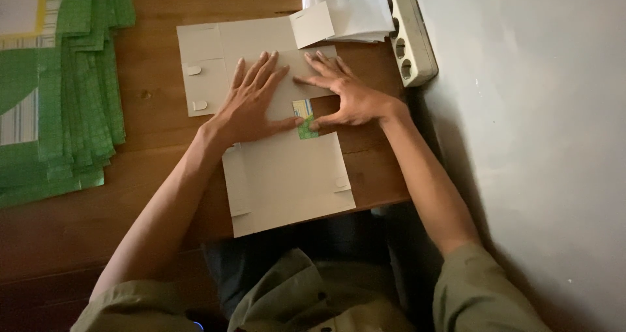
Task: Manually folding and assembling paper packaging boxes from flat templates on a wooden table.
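Home packaging workspace: wooden table [163, 143], green carton stack [72, 90], power strip [409, 35], flat cardboard blank [287, 175].

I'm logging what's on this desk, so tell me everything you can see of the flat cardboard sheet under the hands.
The cardboard sheet is an unfolded box blank, pale grey-beige, plain side up, lying flat on the brown wooden table. It has creased panels, side flaps and small rounded tabs; one flap near the top lifts slightly. A small green printed patch shows near its middle. The left hand presses flat on it; the right hand rests beside, fingers spread. Its near edge overhangs the table.
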